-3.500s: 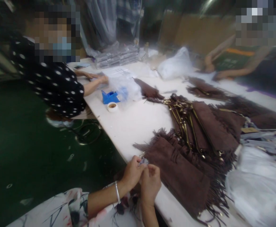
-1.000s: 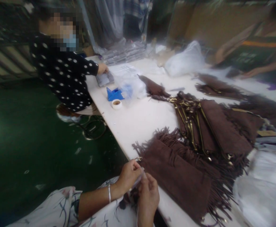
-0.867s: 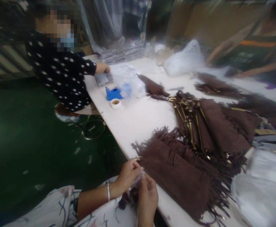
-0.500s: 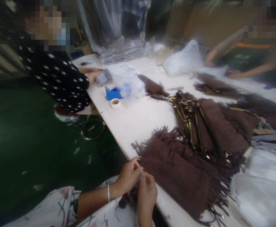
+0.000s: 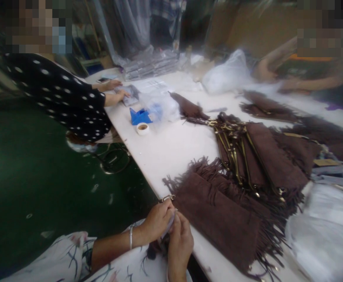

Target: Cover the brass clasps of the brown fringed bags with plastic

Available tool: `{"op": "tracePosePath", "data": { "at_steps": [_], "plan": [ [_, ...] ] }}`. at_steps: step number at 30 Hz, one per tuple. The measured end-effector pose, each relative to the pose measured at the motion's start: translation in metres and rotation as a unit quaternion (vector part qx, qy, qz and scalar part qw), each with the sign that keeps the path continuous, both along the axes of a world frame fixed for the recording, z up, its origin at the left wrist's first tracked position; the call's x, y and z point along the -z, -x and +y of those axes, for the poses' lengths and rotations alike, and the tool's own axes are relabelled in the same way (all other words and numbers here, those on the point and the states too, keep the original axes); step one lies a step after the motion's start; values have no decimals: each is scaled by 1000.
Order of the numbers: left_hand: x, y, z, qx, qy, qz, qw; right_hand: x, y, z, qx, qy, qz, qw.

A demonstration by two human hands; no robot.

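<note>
My left hand (image 5: 157, 219) and my right hand (image 5: 179, 243) meet at the near edge of the white table (image 5: 171, 149). Both are closed in a pinch on a small pale, clear-looking piece between them; I cannot make out what it is. A small metal clasp (image 5: 167, 197) sticks out just above my left fingers. Right beside my hands lies a brown fringed suede bag (image 5: 221, 219), flat on the table.
A pile of brown fringed bags with gold chains (image 5: 256, 156) lies behind it. A blue tape dispenser (image 5: 139, 116) and a tape roll (image 5: 142, 128) sit further back. A person in a dotted top (image 5: 60, 102) handles a packet; another person's arms (image 5: 289, 78) rest far right. White plastic bags (image 5: 324, 235) fill the right.
My hands have drawn slightly closer together and lower at the table edge. The person in the dotted top has leaned left and now has both hands on a packet.
</note>
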State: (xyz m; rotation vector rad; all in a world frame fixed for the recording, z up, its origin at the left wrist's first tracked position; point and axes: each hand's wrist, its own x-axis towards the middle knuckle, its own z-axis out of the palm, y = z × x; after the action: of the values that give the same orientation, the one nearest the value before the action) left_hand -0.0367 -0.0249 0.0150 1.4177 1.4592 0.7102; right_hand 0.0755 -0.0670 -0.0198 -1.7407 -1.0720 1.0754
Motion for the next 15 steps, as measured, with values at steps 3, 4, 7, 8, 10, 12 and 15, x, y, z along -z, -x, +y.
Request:
{"op": "tracePosePath", "data": {
  "at_steps": [3, 4, 7, 8, 10, 12, 15],
  "plan": [
    [3, 0, 0, -10, 24, -41, 999, 4, -2, -4, -42, -81, -28, 995],
    [4, 1, 1, -14, 30, -55, 998, 4, -2, -4, -55, -103, -37, 992],
    [6, 2, 3, -20, 42, -99, 994, 3, -2, -5, -83, -138, -60, 985],
    [5, 3, 2, -14, 48, -116, 992, 0, -2, -7, -87, -149, -67, 983],
    [3, 5, -1, 14, 71, -143, 987, -8, 0, -10, -91, -175, -79, 977],
    [5, 10, 0, 41, 106, -132, 985, -14, 2, -11, -99, -199, -96, 970],
    [19, 14, 12, 59, 105, -27, 992, -21, -5, -4, -109, -181, -109, 971]
  ]
}}
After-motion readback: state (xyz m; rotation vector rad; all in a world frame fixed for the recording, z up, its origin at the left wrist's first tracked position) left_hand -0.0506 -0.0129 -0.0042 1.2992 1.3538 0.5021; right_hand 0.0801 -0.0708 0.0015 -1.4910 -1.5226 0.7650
